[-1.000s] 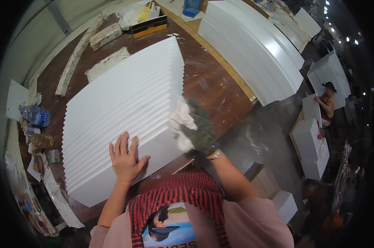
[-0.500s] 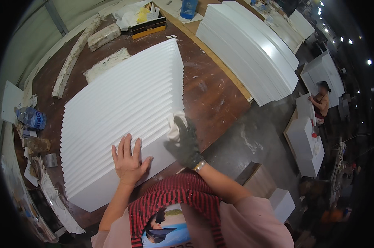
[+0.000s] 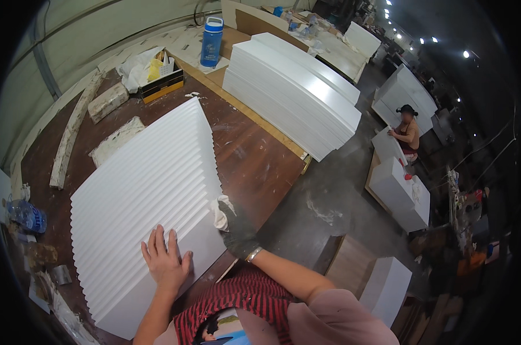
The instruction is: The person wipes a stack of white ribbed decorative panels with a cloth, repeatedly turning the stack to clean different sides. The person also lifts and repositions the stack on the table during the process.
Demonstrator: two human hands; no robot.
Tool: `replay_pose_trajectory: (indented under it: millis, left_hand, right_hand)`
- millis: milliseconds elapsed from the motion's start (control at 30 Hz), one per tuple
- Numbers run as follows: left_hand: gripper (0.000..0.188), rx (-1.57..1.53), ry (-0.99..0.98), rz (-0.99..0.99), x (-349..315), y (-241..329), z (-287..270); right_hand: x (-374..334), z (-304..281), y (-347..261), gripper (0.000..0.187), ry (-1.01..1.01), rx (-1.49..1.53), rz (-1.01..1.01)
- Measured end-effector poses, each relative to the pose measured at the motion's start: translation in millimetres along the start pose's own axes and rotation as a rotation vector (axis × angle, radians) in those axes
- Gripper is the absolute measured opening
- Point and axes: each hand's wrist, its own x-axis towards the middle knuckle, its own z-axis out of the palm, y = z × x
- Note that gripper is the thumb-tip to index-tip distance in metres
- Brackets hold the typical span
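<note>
A stepped stack of white panels (image 3: 140, 184) lies on the brown table, its overlapped edges forming rows of ridges. My bare left hand (image 3: 166, 260) rests flat on the near panel with its fingers spread. At the stack's right edge, my right hand (image 3: 238, 231) wears a dark glove and grips a white cloth (image 3: 221, 213). The cloth touches the panel edges there. Part of the gloved fingers is hidden behind the cloth.
Beyond the brown table (image 3: 255, 167) stands another white panel stack (image 3: 289, 92). A blue bottle (image 3: 211, 43), a black-and-yellow box (image 3: 163, 86) and plaster-smeared blocks (image 3: 108, 103) sit at the back. Far right, a person (image 3: 409, 133) works by white boards (image 3: 407, 190).
The whole view has shifted, so the scene sits lower and further left. My right hand stays with the cloth at the stack's right edge; my left hand remains flat on the panel.
</note>
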Motion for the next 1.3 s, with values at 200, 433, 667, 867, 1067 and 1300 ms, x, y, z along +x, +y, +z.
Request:
replay_pose_trajectory:
  millis: [200,433,667,867,1067,1300]
  left_hand:
    - [0.06,-0.025,-0.213,0.115,41,-7,-45]
    - [0.037,0.069,-0.516,0.116,130,22,-107]
    - [0.012,0.064,-0.484,0.143,183,161,-219]
    - [0.011,0.219,-0.383,0.092,192,215,-228]
    - [0.014,0.278,-0.379,0.085,182,216,-238]
    - [0.019,0.294,-0.356,0.064,147,214,-251]
  right_hand:
    - [-8,22,21,0.05,0.17,0.158,-0.093]
    - [-1,31,49,0.04,-0.052,0.586,0.099]
    - [21,7,70,0.048,-0.205,0.431,-0.359]
    - [32,6,82,0.062,-0.315,0.444,-0.485]
    - [31,11,86,0.053,-0.289,0.411,-0.457]
    - [36,6,83,0.052,-0.343,0.398,-0.468]
